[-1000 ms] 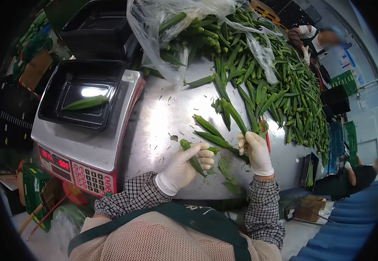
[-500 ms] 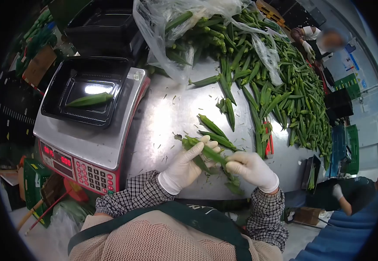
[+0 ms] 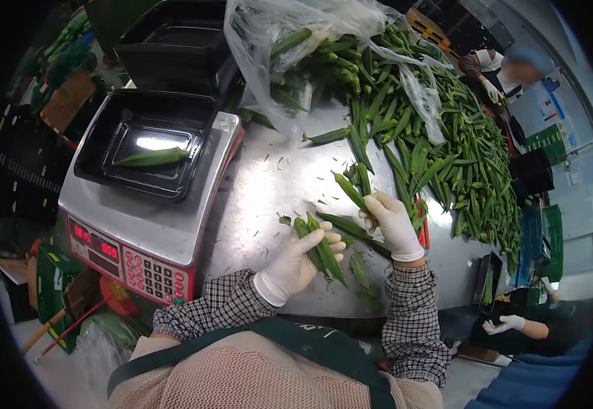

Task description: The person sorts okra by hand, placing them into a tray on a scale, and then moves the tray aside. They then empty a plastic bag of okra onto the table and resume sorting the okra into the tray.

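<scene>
My gloved left hand (image 3: 288,271) is closed around a couple of green okra pods (image 3: 328,253), which point down and to the right over the metal table. Between the fingers of my gloved right hand (image 3: 394,226) is another okra pod (image 3: 349,189), its stem end up and to the left. Below that hand a loose okra pod (image 3: 351,225) lies on the table among trimmings. To the left, a black plastic tray (image 3: 86,158) rests on a digital scale (image 3: 136,225), with a single okra pod (image 3: 150,158) inside.
A large heap of okra (image 3: 467,150) covers the table's right and far side, partly under a clear plastic bag (image 3: 262,102). Stacked black trays (image 3: 174,58) stand behind the scale. A red object (image 3: 425,225) shows beside the heap. Two gloved co-workers are at the right.
My right hand has moved away from my left, up and right, and now grips an okra pod from the table. The left hand still holds its pods. The view has shifted slightly.
</scene>
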The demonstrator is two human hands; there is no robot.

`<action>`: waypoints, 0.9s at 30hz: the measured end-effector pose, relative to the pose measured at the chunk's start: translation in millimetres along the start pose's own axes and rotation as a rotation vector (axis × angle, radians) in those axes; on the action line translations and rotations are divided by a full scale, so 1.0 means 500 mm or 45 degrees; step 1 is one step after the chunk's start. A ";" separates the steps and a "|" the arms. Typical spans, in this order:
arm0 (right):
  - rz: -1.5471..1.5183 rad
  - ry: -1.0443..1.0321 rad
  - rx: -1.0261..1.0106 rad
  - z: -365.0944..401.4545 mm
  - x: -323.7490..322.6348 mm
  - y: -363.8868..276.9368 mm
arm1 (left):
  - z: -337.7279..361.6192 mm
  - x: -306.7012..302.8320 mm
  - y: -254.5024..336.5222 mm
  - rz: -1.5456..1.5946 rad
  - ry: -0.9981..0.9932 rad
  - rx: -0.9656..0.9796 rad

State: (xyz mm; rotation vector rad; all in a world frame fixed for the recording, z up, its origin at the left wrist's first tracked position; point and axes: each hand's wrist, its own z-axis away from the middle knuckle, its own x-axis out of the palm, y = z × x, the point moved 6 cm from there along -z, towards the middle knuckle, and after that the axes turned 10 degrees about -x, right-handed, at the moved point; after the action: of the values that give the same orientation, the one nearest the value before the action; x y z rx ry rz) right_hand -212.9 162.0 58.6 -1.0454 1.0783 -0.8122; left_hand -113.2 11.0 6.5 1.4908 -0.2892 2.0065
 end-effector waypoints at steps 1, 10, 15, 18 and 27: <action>-0.270 -0.015 0.134 0.011 0.000 0.008 | 0.000 0.003 -0.002 0.003 -0.018 -0.002; -0.794 -0.042 0.113 0.050 0.019 0.001 | 0.002 0.005 -0.001 -0.004 -0.048 0.014; -0.215 0.060 -0.063 0.075 0.041 -0.037 | 0.010 0.018 0.008 -0.010 -0.077 0.039; 0.369 0.108 -0.422 0.107 0.062 -0.085 | 0.012 0.039 0.020 0.106 -0.160 0.049; 0.628 0.135 -0.827 0.154 0.111 -0.114 | 0.002 0.019 0.023 0.097 -0.160 0.200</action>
State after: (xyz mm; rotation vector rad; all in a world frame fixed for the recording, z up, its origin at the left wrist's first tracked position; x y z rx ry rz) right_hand -125.0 113.9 105.5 -1.1948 1.6648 -0.1074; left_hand -121.1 4.5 17.7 1.7317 -0.2478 2.0384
